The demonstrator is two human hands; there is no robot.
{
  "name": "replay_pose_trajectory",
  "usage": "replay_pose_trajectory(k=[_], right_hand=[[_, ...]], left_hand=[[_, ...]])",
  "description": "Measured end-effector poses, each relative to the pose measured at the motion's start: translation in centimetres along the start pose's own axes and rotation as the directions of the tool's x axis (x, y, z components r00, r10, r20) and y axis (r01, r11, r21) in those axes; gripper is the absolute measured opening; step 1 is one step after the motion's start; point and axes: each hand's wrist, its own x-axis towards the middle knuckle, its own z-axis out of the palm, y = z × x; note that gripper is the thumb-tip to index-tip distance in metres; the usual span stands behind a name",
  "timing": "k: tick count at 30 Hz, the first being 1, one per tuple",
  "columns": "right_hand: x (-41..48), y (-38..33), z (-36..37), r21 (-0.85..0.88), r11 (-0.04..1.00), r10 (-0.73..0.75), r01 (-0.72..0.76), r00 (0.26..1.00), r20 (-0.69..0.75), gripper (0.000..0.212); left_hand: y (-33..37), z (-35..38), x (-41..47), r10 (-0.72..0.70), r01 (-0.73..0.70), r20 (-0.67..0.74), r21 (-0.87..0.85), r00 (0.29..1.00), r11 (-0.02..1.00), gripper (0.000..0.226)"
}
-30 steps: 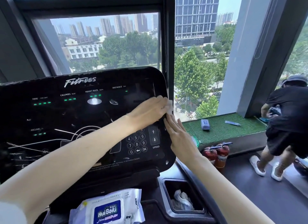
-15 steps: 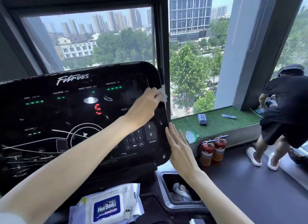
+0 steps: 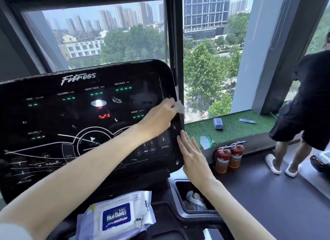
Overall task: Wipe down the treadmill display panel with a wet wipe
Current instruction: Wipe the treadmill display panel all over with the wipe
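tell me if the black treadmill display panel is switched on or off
On: the black treadmill display panel shows lit green dashes beside the calories and distance labels, plus red segments glowing near its middle.

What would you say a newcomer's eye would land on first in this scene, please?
Probably the big black treadmill display panel with its green and red lights, where the left hand presses a wet wipe against the right edge while the right hand rests flat beside it. Next, the blue-labelled wipes pack at the bottom centre, and two red fire extinguishers below the window ledge on the right.
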Motion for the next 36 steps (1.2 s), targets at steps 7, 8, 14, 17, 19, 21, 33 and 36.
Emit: replay_pose_trajectory(k=[7,8,14,17,19,21,33,36], right_hand=[[0.0,-0.2,0.3,-0.021,1.0,0.013,-0.013,0.999,-0.034,0.076],[-0.1,-0.2,0.2,-0.027,1.0,0.007,-0.008,0.999,-0.034,0.076],[-0.3,-0.3,0.9,-0.053,0.999,0.008,-0.01,0.999,-0.031,0.091],[-1.3,0.1,1.2,0.037,0.999,0.024,-0.02,0.995,-0.1,0.077],[-2.5,0.0,1.1,0.065,0.998,0.023,-0.013,0.989,-0.146,0.064],[-3.0,-0.2,1.4,0.065,0.998,0.03,-0.022,0.992,-0.123,0.064],[-3.2,-0.3,2.5,0.067,0.997,0.033,-0.031,0.999,-0.032,0.069],[-3.2,0.0,2.6,0.108,0.994,0.025,-0.021,0.999,-0.035,0.07]], left_hand=[[2.0,1.5,-2.3,0.167,-0.17,0.107,0.02,0.98,0.985,0.053],[1.8,1.5,-2.0,0.142,-0.146,0.119,0.026,0.983,0.989,0.052],[3.1,2.4,-1.5,-0.162,0.155,-0.064,-0.102,0.985,0.983,0.054],[4.7,3.6,-3.9,-0.014,0.018,0.033,-0.131,0.999,0.991,0.05],[3.7,3.5,-3.0,-0.105,0.101,-0.018,-0.157,0.994,0.982,0.052],[3.1,3.3,-2.4,-0.236,0.201,-0.14,-0.222,0.962,0.954,0.056],[4.8,4.9,-3.3,-0.393,0.336,-0.207,-0.264,0.896,0.904,0.039],[7.1,6.5,-6.1,-0.201,0.185,-0.107,-0.148,0.974,0.972,0.029]])
